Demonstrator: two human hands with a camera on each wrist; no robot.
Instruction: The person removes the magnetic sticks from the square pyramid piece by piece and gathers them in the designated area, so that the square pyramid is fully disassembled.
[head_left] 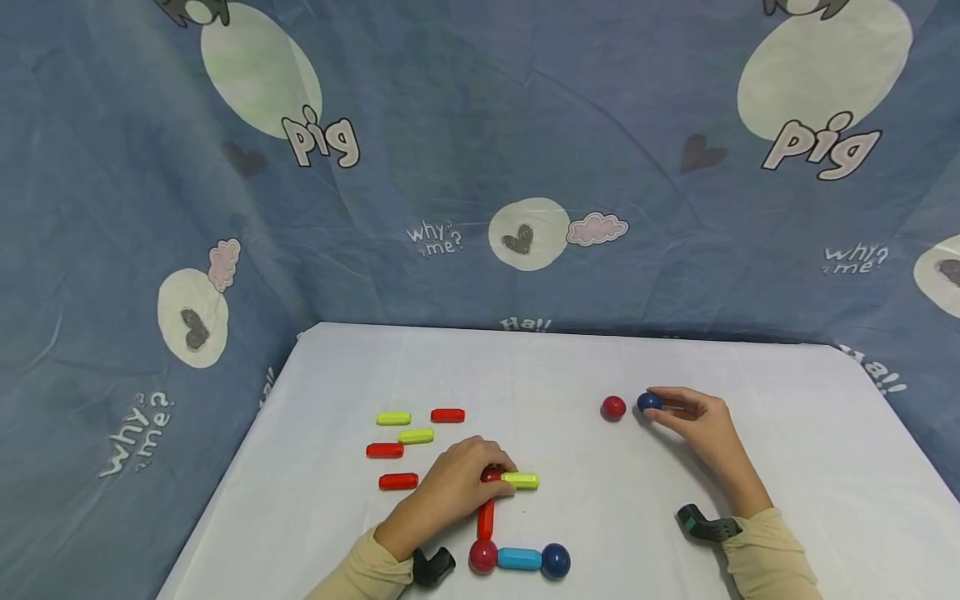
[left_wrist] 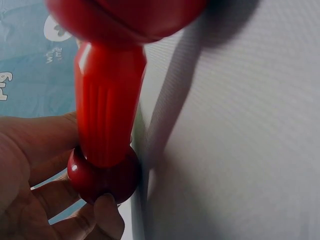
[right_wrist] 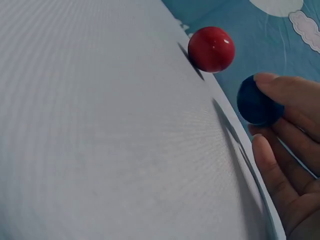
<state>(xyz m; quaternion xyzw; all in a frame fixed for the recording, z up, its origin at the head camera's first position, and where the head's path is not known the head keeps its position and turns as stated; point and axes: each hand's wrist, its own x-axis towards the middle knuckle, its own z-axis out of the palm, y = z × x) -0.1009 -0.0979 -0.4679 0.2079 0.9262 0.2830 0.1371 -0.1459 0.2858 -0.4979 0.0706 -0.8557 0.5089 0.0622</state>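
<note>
A wide stretch of white tabletop point(head_left: 585, 467) separates the left hand point(head_left: 453, 477), pinching a rod-linked red ball point(left_wrist: 112, 181), from the right hand point(head_left: 697, 421), pinching a blue ball point(head_left: 648, 402) nearer the far edge point(head_left: 570, 338).

The left hand point(head_left: 463, 477) partly hides a red ball point(head_left: 491, 474)

Draped tabletop booth, wider room hidden: blue cartoon-printed cloth backdrop point(head_left: 465, 150) lines far and left sides; white-topped table point(head_left: 607, 508), near.
</note>
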